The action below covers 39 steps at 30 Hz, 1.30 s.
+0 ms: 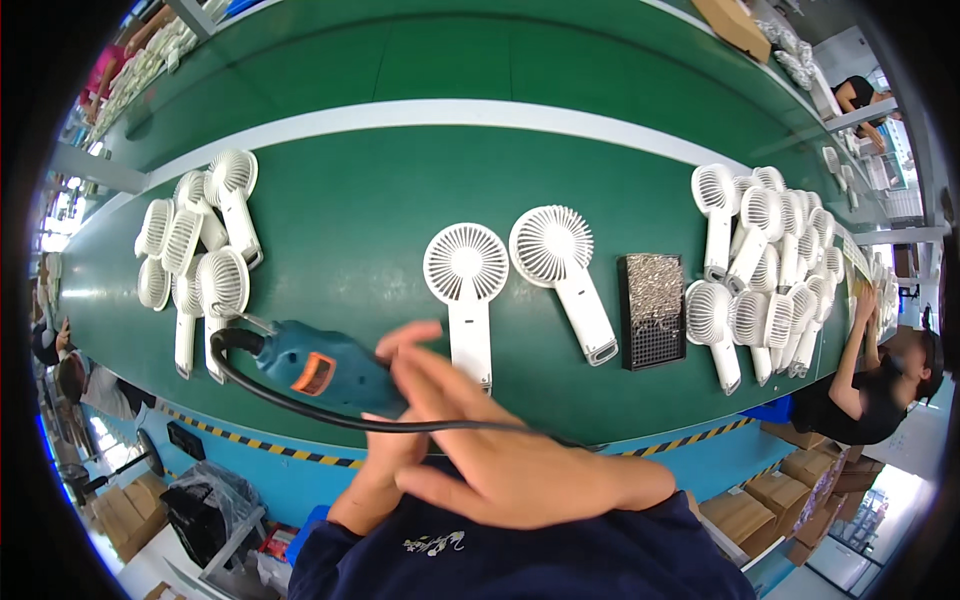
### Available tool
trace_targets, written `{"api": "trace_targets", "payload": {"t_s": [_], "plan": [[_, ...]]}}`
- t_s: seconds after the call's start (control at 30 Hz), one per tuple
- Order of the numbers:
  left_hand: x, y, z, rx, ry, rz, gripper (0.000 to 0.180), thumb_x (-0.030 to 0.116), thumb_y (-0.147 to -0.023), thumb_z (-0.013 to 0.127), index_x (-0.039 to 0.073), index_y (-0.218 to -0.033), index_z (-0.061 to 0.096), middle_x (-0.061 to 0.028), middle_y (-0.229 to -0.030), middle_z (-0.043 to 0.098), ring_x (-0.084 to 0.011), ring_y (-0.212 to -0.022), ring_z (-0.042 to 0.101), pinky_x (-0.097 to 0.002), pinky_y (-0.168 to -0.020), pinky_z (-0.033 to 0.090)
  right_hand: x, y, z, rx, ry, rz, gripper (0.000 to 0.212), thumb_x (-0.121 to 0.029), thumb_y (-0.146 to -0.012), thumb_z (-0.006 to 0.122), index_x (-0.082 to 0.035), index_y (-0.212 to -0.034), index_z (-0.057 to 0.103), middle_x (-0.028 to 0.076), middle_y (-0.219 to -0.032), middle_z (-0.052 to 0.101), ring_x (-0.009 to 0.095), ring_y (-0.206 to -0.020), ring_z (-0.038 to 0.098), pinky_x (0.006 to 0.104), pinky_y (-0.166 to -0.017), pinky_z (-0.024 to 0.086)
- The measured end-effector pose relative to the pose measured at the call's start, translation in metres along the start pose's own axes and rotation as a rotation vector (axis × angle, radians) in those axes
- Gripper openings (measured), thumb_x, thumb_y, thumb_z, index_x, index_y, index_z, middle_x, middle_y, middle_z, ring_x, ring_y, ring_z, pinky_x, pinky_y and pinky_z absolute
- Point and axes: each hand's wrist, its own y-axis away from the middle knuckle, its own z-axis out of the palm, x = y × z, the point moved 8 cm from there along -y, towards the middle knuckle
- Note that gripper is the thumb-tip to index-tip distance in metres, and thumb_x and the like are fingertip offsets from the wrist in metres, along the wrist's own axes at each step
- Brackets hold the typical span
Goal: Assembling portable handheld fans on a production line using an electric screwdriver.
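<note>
Nearest, the right hand (500,455) lies open across the left hand (385,470), fingers spread, holding nothing. The left hand grips a blue electric screwdriver (325,368) with a black cable (300,405). Just beyond, two white handheld fans (466,265) lie on the green belt (360,200), a black screw tray (652,308) to their right.

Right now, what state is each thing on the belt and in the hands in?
Electric screwdriver: held in the left hand, lying sideways, cord attached.
Right hand: laid over the left, holding nothing.
Two middle fans: lying flat, apart, handles toward the person.
Screw tray: lying flat, partly filled.
Left fan pile: heaped, overlapping.
Right fan pile: heaped, overlapping.
</note>
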Motion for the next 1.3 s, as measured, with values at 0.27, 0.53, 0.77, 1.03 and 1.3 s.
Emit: {"api": "trace_targets", "payload": {"t_s": [0.27,0.53,0.77,1.03,1.3], "plan": [[0.012,0.006,-0.031,-0.458,0.664,0.132,0.017,-0.003,-0.083,0.061,-0.001,-0.091,0.046,-0.008,-0.056,0.047,-0.0169,-0.041,0.048,-0.0318,-0.042,0.042,0.038,0.086,-0.106,0.693,0.283,0.157,0.022,-0.005,-0.089,0.057,0.001,-0.11,0.062,0.017,-0.114,0.061,0.028,-0.105,0.06,0.0344,-0.09,0.047],[-0.001,-0.012,-0.034,-0.338,0.759,-0.047,0.014,0.002,-0.08,0.054,0.003,-0.089,0.044,-0.0024,-0.054,0.04,-0.0148,-0.038,0.042,-0.0326,-0.041,0.041,0.076,0.036,-0.054,0.605,0.982,0.312,0.049,-0.043,-0.08,0.073,-0.003,-0.106,0.065,0.034,-0.139,0.034,0.045,-0.122,0.042,0.0497,-0.098,0.035],[-0.015,-0.016,-0.04,-0.215,0.794,-0.191,0.009,0.007,-0.086,0.05,0.006,-0.093,0.045,0.0003,-0.055,0.04,-0.0123,-0.037,0.039,-0.0295,-0.038,0.037,0.074,0.015,-0.019,0.644,0.893,0.34,0.059,-0.049,-0.072,0.078,0.0,-0.099,0.062,0.039,-0.142,0.026,0.047,-0.12,0.039,0.0508,-0.093,0.034],[-0.015,-0.017,-0.036,-0.224,0.902,-0.236,0.006,0.01,-0.093,0.046,0.009,-0.098,0.048,0.0008,-0.057,0.04,-0.0102,-0.036,0.034,-0.027,-0.035,0.031,0.078,0.023,-0.043,0.631,0.882,0.38,0.049,-0.036,-0.066,0.081,-0.002,-0.096,0.063,0.035,-0.14,0.032,0.047,-0.111,0.046,0.0508,-0.094,0.039],[-0.03,-0.022,-0.039,-0.147,0.867,-0.191,0.012,0.011,-0.095,0.046,0.004,-0.104,0.05,-0.0009,-0.059,0.041,-0.0091,-0.037,0.035,-0.0246,-0.034,0.034,0.053,0.091,-0.108,0.847,0.724,0.224,0.047,-0.031,-0.062,0.085,-0.003,-0.094,0.066,0.03,-0.14,0.036,0.046,-0.12,0.042,0.0482,-0.104,0.034]]}}
